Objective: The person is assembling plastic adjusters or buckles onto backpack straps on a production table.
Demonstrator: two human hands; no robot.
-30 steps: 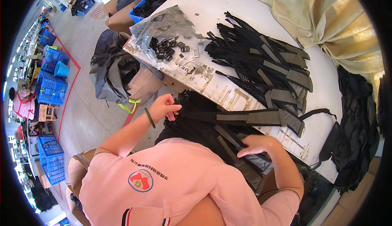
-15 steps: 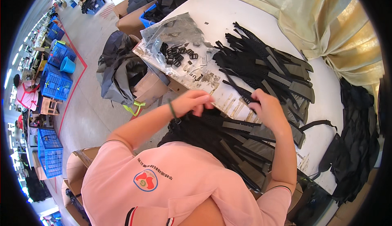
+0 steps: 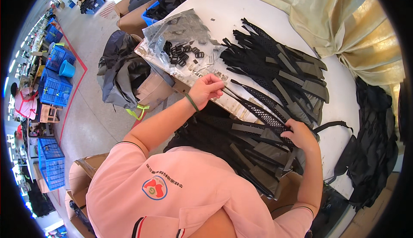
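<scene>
A black mesh strap (image 3: 263, 115) is stretched between my two hands over the near edge of the white table (image 3: 211, 6). My left hand (image 3: 207, 92) is closed in a pinch on its narrow end. Farther right, my right hand (image 3: 301, 135) grips the wider part, with thumb and fingers closed around it. Just beyond lies a fanned pile of similar black mesh straps with grey panels (image 3: 297, 79). More such straps (image 3: 241, 145) lie in front of my body, below the held one. Several black plastic buckles (image 3: 183, 54) are scattered beside a clear plastic bag (image 3: 172, 29).
A cardboard box (image 3: 155, 87) draped with dark sheeting stands left of the table. Behind it are a blue crate (image 3: 150, 14) and another carton (image 3: 131, 21) with black fabric. Black pieces (image 3: 374, 139) hang over the right edge. Yellow curtains (image 3: 335, 23) border the far side.
My left hand has moved up and taken hold of the strap's narrow end. My right hand has shifted right and nearer me, drawing the strap out from the pile.
</scene>
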